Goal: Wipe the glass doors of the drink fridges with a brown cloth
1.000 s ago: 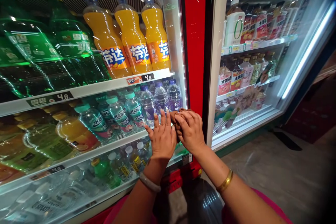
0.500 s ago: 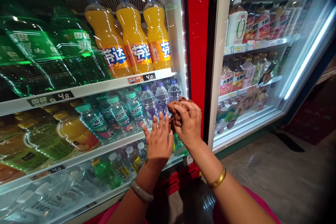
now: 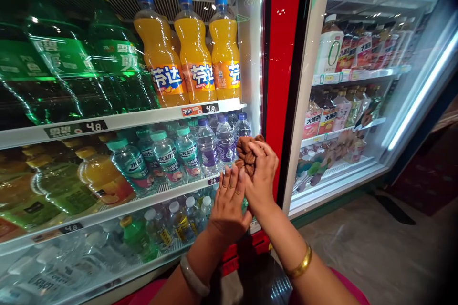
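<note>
A crumpled brown cloth (image 3: 246, 155) is bunched in my right hand (image 3: 263, 176), whose fingers curl over it in front of the cooler's glass door. Just left of it is my left hand (image 3: 229, 200), fingers stretched out and palm turned to the glass; its fingertips are beside the cloth's lower edge. Whether the palm touches the glass I cannot tell. Behind the glass stand purple-capped bottles (image 3: 225, 140), teal-capped bottles (image 3: 188, 152) and orange soda bottles (image 3: 196, 57). A grey bangle is on my left wrist and a gold one on my right.
Large green bottles (image 3: 114, 57) fill the upper left shelf, and clear bottles (image 3: 53, 271) lie low on the left. A red panel (image 3: 282, 57) separates this cooler from a second lit cooler (image 3: 311, 176) on the right. Grey floor (image 3: 347, 248) shows at the lower right.
The view has shifted, so the shelves sit further right. My left hand has moved closer to my right hand, its fingers now nearer together. My right hand still holds the cloth.
</note>
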A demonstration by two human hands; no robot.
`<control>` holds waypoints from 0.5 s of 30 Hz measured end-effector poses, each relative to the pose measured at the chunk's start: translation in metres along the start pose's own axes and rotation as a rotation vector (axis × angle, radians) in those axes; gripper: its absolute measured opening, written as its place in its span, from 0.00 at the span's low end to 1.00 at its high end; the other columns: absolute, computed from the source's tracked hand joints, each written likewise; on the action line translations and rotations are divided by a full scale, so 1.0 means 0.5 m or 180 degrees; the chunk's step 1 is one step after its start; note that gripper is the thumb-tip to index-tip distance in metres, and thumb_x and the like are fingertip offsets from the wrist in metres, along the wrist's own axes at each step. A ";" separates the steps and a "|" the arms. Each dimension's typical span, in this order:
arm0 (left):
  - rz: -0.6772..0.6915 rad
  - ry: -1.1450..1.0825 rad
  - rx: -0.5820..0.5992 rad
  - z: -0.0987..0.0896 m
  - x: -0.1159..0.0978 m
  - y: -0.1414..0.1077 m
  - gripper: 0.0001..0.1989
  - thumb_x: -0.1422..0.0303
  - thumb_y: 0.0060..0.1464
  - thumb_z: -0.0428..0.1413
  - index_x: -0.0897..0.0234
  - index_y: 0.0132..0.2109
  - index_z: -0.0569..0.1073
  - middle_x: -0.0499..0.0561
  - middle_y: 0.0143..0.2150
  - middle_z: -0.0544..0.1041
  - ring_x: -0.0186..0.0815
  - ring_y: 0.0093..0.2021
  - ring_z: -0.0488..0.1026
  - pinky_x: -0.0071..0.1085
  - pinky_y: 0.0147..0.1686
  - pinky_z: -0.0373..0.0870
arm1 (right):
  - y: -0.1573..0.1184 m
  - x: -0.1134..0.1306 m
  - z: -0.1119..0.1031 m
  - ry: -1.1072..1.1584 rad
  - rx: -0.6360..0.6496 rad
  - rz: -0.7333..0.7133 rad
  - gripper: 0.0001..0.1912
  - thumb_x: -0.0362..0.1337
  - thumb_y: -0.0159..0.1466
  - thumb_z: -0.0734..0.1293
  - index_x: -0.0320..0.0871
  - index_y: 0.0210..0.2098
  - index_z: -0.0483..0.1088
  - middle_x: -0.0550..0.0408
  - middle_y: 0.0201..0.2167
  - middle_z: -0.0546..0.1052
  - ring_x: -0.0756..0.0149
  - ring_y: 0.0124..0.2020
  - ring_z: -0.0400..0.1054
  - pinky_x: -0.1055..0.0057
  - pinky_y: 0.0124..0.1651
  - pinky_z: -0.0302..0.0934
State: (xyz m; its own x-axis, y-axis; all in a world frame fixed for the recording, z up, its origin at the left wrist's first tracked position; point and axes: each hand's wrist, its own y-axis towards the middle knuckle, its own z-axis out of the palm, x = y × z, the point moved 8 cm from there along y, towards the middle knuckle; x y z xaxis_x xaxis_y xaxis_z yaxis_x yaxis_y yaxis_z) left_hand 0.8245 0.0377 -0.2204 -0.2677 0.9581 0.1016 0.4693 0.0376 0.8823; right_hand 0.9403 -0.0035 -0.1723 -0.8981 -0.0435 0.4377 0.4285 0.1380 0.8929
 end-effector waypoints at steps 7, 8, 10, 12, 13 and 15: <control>0.0259 -0.0406 0.0009 0.017 0.033 0.015 0.43 0.69 0.66 0.48 0.67 0.77 0.30 0.58 0.80 0.28 0.49 0.80 0.31 0.53 0.77 0.39 | -0.034 0.023 0.025 0.1154 0.0908 0.0321 0.30 0.46 0.75 0.50 0.56 0.75 0.45 0.57 0.77 0.48 0.61 0.79 0.39 0.48 0.78 0.45; 0.0268 -0.0382 -0.0019 0.017 0.037 0.027 0.42 0.67 0.67 0.47 0.67 0.77 0.31 0.59 0.80 0.27 0.48 0.80 0.28 0.52 0.77 0.35 | -0.036 0.022 0.023 0.1439 0.1033 0.0442 0.29 0.48 0.75 0.49 0.57 0.75 0.48 0.60 0.77 0.49 0.62 0.79 0.38 0.48 0.79 0.42; 0.0251 -0.0262 -0.0183 0.009 0.041 0.057 0.40 0.66 0.69 0.47 0.65 0.78 0.34 0.58 0.80 0.26 0.46 0.79 0.25 0.50 0.76 0.28 | -0.035 0.025 0.018 0.2003 0.1148 0.0645 0.27 0.49 0.75 0.50 0.59 0.71 0.58 0.62 0.76 0.54 0.63 0.78 0.42 0.49 0.80 0.37; 0.0213 -0.0122 -0.0281 0.002 0.040 0.089 0.40 0.65 0.68 0.51 0.60 0.78 0.38 0.55 0.80 0.27 0.47 0.79 0.25 0.52 0.76 0.24 | -0.027 0.027 0.009 0.2499 0.1070 0.0771 0.25 0.50 0.75 0.52 0.57 0.67 0.65 0.60 0.72 0.62 0.62 0.76 0.48 0.50 0.80 0.40; 0.0203 -0.0070 -0.0265 0.001 0.037 0.103 0.41 0.65 0.67 0.53 0.56 0.78 0.40 0.54 0.80 0.30 0.48 0.80 0.26 0.54 0.75 0.23 | -0.020 0.024 0.004 0.2738 0.0954 0.0851 0.25 0.50 0.75 0.53 0.56 0.67 0.65 0.58 0.71 0.65 0.62 0.75 0.52 0.50 0.79 0.44; 0.0198 0.0008 -0.0203 0.004 0.031 0.123 0.42 0.62 0.63 0.60 0.52 0.77 0.48 0.55 0.80 0.40 0.50 0.80 0.32 0.56 0.75 0.24 | -0.002 0.003 -0.008 0.3135 0.0648 0.1071 0.27 0.50 0.75 0.53 0.53 0.69 0.60 0.52 0.69 0.67 0.60 0.70 0.62 0.51 0.74 0.57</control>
State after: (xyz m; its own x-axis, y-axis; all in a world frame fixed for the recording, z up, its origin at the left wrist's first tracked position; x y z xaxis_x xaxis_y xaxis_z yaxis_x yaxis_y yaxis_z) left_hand 0.8509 0.0555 -0.1654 -0.2418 0.9573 0.1582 0.4306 -0.0402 0.9017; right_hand 0.9390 -0.0078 -0.1720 -0.2205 -0.7423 0.6327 0.5334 0.4513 0.7154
